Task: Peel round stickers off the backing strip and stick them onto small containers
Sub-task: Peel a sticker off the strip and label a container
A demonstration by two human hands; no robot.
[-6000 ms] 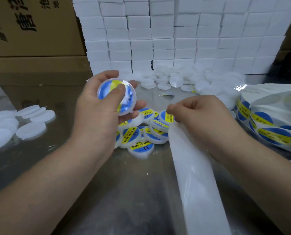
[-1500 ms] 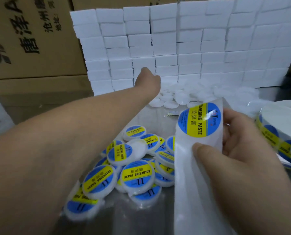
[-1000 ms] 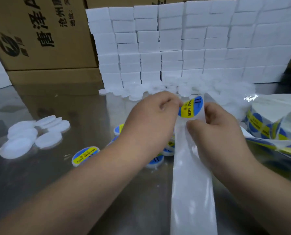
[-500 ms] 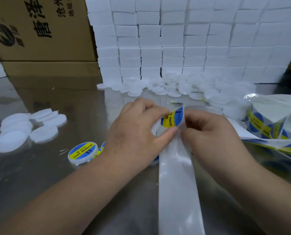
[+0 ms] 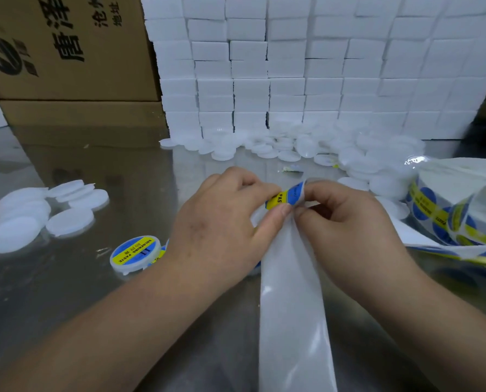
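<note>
"SOLDERING PASTE" on labelled container (image 5: pixel 135 253)

We are seeing even, cool light, the shiny bench (image 5: pixel 75 301) throwing back soft glare, white blocks (image 5: pixel 287 66) washing out, straight lines bowing at the edges.

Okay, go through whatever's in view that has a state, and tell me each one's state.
sticker, partly peeled, curling off the strip.
backing strip, bare below the sticker.
left hand, pinching the sticker.
right hand, pinching the backing strip.
labelled container, stickered, lying flat.
plain containers, unlabelled.
sticker roll, partly unwound.
</note>
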